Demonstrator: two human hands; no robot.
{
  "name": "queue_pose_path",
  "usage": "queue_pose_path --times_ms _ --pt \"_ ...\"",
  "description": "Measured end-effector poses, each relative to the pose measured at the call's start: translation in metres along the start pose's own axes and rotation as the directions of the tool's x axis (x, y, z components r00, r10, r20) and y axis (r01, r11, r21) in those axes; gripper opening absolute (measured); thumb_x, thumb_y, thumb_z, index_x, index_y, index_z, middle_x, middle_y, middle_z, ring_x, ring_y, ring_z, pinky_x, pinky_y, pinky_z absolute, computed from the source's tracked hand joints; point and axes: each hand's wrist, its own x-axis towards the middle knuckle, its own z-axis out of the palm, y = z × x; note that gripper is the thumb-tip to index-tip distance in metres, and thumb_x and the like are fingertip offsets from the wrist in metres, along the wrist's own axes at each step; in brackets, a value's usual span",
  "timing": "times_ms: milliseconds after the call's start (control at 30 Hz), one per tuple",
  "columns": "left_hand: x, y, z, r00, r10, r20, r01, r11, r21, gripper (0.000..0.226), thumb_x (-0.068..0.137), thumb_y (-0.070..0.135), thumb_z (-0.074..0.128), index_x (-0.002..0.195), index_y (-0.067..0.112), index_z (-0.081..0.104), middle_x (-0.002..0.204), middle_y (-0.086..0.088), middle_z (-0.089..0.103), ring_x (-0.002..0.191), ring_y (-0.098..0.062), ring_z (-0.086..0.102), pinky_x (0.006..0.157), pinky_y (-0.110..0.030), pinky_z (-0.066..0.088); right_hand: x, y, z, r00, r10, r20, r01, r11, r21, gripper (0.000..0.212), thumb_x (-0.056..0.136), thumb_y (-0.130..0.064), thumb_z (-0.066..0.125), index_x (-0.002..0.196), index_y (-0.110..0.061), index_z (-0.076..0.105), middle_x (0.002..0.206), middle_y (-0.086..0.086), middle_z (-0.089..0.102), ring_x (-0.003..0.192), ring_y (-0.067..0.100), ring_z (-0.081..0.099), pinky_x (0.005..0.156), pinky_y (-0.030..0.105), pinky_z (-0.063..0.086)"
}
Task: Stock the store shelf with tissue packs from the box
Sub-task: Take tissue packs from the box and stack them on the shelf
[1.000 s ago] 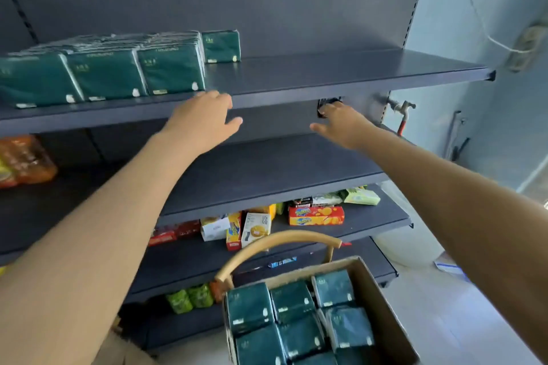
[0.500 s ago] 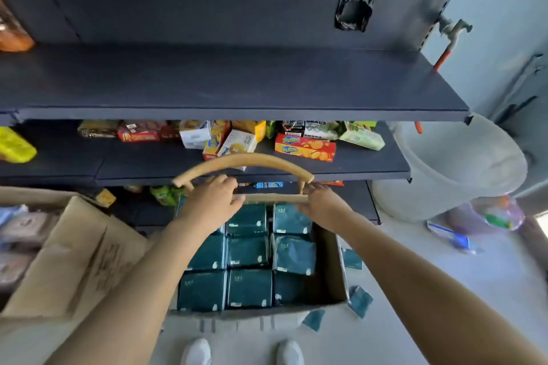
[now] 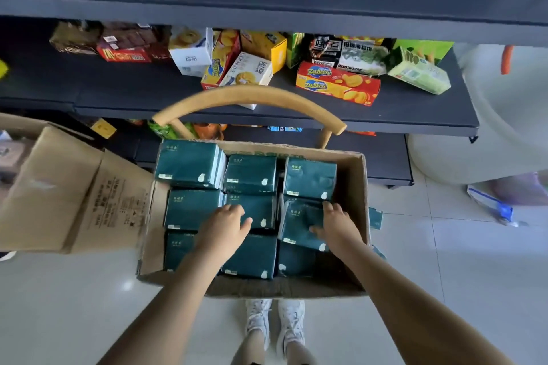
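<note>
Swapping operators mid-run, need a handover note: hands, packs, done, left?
Left hand lies on the centre pack, grip unclear.
Right hand: fingers curl round the tilted pack, right side of the box.
The box is nearly full.
Done: no tissue packs on the shelves in view.
Left: lift packs out, stock the shelf.

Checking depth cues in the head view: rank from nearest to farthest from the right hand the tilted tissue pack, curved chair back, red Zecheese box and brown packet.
1. Tilted tissue pack, gripped by the right hand, at the right of the box.
2. Curved chair back, just behind the box.
3. Red Zecheese box, on the shelf beyond.
4. Brown packet, shelf's far left.
</note>
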Motion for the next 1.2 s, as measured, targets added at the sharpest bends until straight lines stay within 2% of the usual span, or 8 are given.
queue_pose_path --times_ms 300,433,500,600,700,800,967,1200 --pt "0.02 0.0 0.017 0.973 -0.229 0.016 0.224 0.934 -0.278 0.034 0.097 0.032 0.046 0.115 0.006 0.059 0.118 -0.007 0.063 0.106 -0.025 0.059 0.081 -0.032 0.047 0.005 0.015 0.017 0.985 0.172 -0.021 -0.15 0.906 0.396 0.072 0.067 -0.036 0.083 0.128 -0.012 0.053 0.126 0.01 0.049 0.11 0.024 0.054 0.094 0.029 0.043" --pt "0.036 0.005 0.011 0.924 -0.367 0.106 0.365 0.766 -0.529 0.029 0.097 0.034 0.044 0.074 0.017 0.05 0.079 -0.008 0.053 0.071 -0.024 0.054 0.064 -0.03 0.037 0.0 0.021 0.012 0.975 0.217 0.05 -0.17 0.58 0.797 0.043 0.067 -0.011 0.084 0.1 -0.016 0.057 0.104 0.009 0.062 0.089 0.023 0.063 0.079 0.04 0.056" --pt "0.045 0.009 0.009 0.858 -0.471 0.202 0.455 0.518 -0.724 0.033 0.096 0.035 0.048 0.067 0.019 0.047 0.073 -0.008 0.049 0.068 -0.022 0.05 0.067 -0.028 0.041 -0.002 0.022 0.007 0.974 0.197 0.111 -0.182 0.391 0.902 0.037 0.072 -0.003 0.079 0.098 -0.017 0.057 0.101 0.006 0.061 0.087 0.022 0.064 0.074 0.039 0.058" --pt "0.057 0.015 0.006 0.7 -0.547 0.459 0.507 -0.073 -0.859 0.028 0.091 0.037 0.058 0.089 0.011 0.05 0.085 -0.008 0.055 0.084 -0.023 0.056 0.084 -0.035 0.05 0.0 0.025 0.007 0.966 0.234 0.109 -0.176 0.288 0.941 0.051 0.071 -0.009 0.081 0.114 -0.016 0.054 0.107 0.004 0.062 0.097 0.025 0.064 0.08 0.043 0.057" --pt "0.071 0.018 0.005 0.635 -0.525 0.567 0.492 -0.29 -0.821 0.039 0.086 0.042 0.063 0.1 0.009 0.049 0.104 -0.012 0.057 0.099 -0.023 0.058 0.089 -0.036 0.053 0.002 0.029 0.013 0.961 0.271 0.053 -0.133 0.284 0.949 0.043 0.068 -0.015 0.083 0.106 -0.013 0.062 0.103 0.009 0.069 0.092 0.027 0.068 0.084 0.046 0.056" --pt "0.084 0.018 0.005 0.603 -0.517 0.607 0.468 -0.386 -0.795 0.041 0.083 0.042 0.067 0.097 0.007 0.05 0.101 -0.013 0.057 0.098 -0.023 0.06 0.083 -0.036 0.055 -0.001 0.031 0.019 0.963 0.267 0.036 -0.102 0.236 0.966 0.032 0.07 -0.014 0.081 0.098 -0.012 0.067 0.097 0.01 0.072 0.089 0.028 0.07 0.087 0.048 0.054" --pt "0.087 0.014 0.009 0.587 -0.483 0.65 0.482 -0.436 -0.76 0.031 0.084 0.028 0.071 0.091 0.003 0.055 0.09 -0.011 0.055 0.093 -0.023 0.061 0.075 -0.032 0.054 -0.005 0.029 0.023 0.963 0.267 0.038 -0.101 0.226 0.969 0.044 0.067 -0.033 0.082 0.102 -0.014 0.064 0.098 0.007 0.072 0.088 0.026 0.071 0.083 0.049 0.056" --pt "0.045 0.02 -0.018 0.635 -0.407 0.657 0.463 -0.479 -0.745 0.028 0.081 0.017 0.073 0.093 0.004 0.052 0.103 -0.016 0.05 0.101 -0.025 0.055 0.09 -0.037 0.053 -0.026 0.015 -0.023 0.989 0.145 -0.004 -0.019 0.152 0.988 0.03 0.082 -0.015 0.071 0.11 -0.01 0.059 0.104 0.01 0.069 0.095 0.026 0.068 0.082 0.048 0.056"
